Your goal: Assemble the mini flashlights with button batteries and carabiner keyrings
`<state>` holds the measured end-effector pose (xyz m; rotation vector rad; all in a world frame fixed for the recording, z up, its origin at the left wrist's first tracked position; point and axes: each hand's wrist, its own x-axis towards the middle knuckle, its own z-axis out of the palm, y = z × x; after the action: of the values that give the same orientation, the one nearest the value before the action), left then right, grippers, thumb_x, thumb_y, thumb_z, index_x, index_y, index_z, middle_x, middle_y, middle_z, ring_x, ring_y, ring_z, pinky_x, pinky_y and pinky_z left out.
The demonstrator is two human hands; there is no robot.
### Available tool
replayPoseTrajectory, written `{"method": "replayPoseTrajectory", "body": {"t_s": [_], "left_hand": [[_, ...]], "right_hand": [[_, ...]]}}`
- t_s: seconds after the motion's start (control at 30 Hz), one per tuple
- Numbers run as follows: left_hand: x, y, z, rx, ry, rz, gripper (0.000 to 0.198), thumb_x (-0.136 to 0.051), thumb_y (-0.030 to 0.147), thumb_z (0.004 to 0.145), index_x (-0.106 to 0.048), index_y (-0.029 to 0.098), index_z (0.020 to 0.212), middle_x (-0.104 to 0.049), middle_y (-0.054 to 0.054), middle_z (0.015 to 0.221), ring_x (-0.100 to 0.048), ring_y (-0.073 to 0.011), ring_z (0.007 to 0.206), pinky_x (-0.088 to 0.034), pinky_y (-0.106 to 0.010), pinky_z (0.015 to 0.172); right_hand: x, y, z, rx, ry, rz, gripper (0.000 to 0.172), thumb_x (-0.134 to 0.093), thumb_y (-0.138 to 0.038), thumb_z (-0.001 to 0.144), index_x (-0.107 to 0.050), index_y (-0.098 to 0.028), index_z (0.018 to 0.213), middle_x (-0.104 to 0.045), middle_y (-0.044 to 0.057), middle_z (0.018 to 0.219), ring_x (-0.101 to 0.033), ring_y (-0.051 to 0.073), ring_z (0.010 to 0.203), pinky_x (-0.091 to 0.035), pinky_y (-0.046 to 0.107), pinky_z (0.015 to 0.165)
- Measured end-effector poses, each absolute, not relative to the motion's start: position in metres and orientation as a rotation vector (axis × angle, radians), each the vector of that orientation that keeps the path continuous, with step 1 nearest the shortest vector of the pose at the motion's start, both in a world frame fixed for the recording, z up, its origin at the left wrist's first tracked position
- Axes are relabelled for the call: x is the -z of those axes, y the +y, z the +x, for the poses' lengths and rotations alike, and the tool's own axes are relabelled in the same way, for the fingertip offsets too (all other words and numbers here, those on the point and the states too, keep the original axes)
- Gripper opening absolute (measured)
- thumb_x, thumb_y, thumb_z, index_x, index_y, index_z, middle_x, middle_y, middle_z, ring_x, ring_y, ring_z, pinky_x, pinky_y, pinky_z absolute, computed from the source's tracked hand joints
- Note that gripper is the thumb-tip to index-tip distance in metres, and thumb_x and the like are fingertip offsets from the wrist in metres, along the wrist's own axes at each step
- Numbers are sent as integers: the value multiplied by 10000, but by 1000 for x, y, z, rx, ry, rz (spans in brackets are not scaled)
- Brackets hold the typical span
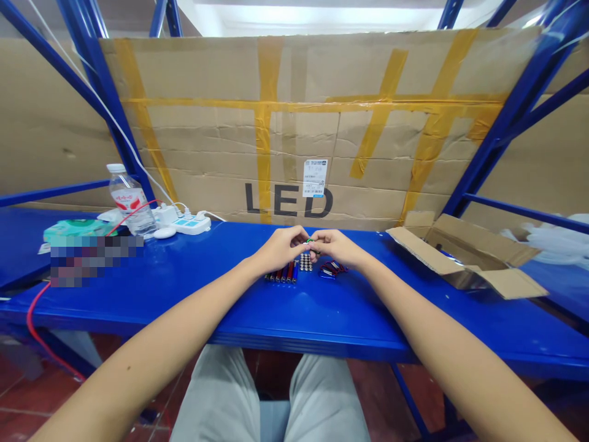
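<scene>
My left hand (286,247) and my right hand (332,247) meet above the blue table, fingertips pinched together around a small green item (310,241). Fingers cover most of that item. Below my left hand lies a row of dark red tubes (283,272), side by side. Small silvery round pieces (306,262) sit in a grid just right of the tubes, under my fingertips. Under my right hand is a small pile of blue and dark red clips (332,269).
An open cardboard box (432,255) stands at the right. At the left are a plastic bottle (131,199), a white power strip (192,225), a green packet (76,231) and a red cable (34,313). A large cardboard sheet (207,147) rises behind the table (184,301).
</scene>
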<state>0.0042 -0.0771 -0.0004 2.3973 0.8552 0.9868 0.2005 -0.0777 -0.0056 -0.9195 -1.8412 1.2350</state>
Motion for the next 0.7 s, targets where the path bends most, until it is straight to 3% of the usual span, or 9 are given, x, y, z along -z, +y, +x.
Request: {"method": "replayPoseTrajectory", "body": {"t_s": [0.27,0.53,0.7], "left_hand": [[-3,-78,1,-1150,880,2293,126,-571,290,855,-572,164,848,-635,0,718,-566,-113,637,-427,-230,611],[-4,-81,3,-1192,850,2353,113,-514,253,884,-557,169,822,-598,18,706,-549,-102,599,-421,-232,613],[2,-76,4,-1147,830,2439,105,-511,227,889,-589,170,845,-613,16,717,-522,-110,619,-394,-241,616]], "right_hand": [[2,-76,201,-1290,-1637,-826,395,-810,-396,671,-559,-184,891,-703,28,676,-674,180,552,-542,314,555],[0,-76,203,-1140,-1733,-833,297,-792,-365,672,-603,-159,773,-690,24,650,-645,154,516,-532,304,545],[3,-74,202,-981,-1901,-931,124,-690,-245,715,-607,-153,710,-644,-3,596,-585,119,476,-484,260,512]]}}
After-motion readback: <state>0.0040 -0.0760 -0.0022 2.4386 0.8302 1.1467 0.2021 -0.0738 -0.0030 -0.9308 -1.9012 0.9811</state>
